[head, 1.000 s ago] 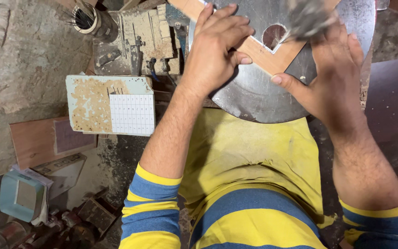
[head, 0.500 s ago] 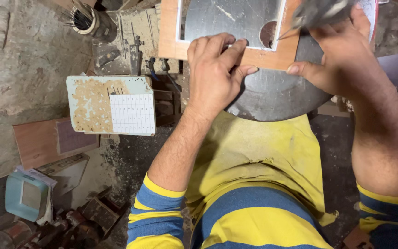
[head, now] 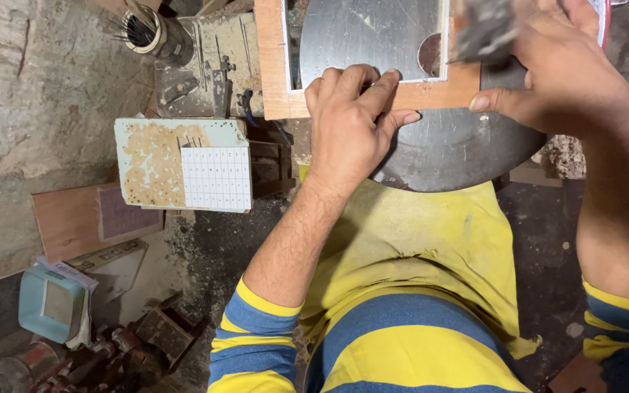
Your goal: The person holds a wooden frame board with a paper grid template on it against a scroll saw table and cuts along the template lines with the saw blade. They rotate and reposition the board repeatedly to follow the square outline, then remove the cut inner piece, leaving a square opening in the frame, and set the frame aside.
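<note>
Grimy concrete floor (head: 30,94) fills the nine o'clock side of the view, littered with workshop odds and ends. Low at six o'clock sits the person's lap, in a yellow apron (head: 431,247) over a blue-and-yellow striped shirt.

At twelve o'clock lies a round grey metal disc (head: 453,145), scratched and dull. Across its top rests a wooden frame (head: 274,65), a square border of light brown wood with a white inner edge; the disc shows through its opening, along with a small round brown patch near one o'clock.

At nine o'clock from the disc stands a worn pale-blue box (head: 158,160), its paint flaked to brown, with a white gridded card (head: 216,178) on it. Below, at eight o'clock, lie a brown board (head: 67,222) and a light-blue tub (head: 49,302). At eleven o'clock a tin (head: 147,29) holds thin rods.

The left hand (head: 351,131) lies palm down on the frame's lower rail, fingers spread and pressing flat, fingertips reaching over the inner edge.

The right hand (head: 555,73), at one o'clock, is closed round a dark grey tool (head: 485,33), blurred so its kind cannot be told, held at the frame's right corner; its thumb points towards the frame's lower edge.
</note>
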Tool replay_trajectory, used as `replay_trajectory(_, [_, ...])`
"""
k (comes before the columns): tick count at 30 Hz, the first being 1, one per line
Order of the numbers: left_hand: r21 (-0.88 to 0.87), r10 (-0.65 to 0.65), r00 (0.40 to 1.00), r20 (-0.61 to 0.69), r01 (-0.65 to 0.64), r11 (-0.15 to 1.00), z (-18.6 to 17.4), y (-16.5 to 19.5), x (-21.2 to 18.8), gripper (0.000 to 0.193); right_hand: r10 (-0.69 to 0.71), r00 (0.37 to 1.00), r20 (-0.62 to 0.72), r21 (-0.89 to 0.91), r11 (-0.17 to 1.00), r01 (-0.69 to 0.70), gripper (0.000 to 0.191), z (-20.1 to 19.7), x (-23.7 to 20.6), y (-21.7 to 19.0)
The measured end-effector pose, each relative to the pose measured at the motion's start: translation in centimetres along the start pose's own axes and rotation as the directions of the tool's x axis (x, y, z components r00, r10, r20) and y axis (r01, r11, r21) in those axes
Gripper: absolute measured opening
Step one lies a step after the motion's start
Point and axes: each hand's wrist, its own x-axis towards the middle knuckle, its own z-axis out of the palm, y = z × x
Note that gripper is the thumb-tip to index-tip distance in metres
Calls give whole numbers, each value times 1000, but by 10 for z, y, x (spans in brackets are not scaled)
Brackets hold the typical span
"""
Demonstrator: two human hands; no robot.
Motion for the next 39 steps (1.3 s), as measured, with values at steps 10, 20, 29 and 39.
replay_trajectory(10, [0, -4, 1000, -7, 4, 1000, 1, -2, 6, 53, 72, 997, 31, 63, 995, -73, 68, -2, 5, 2])
replay_trajectory(20, [2, -8, 1000, -13, 8, 1000, 4, -2, 5, 55, -11, 999, -41, 82, 996, 15, 76, -7, 11, -9])
replay_trajectory(29, [9, -20, 1000, -8, 20, 1000, 5, -3, 8, 57, -70, 996, -50, -14, 998, 69, 70, -6, 10, -8])
replay_trajectory(39, [4, -48, 999, -11, 48, 999, 5, 0, 8, 55, -5, 1000, -25, -82, 997, 3, 61, 1, 8, -1])
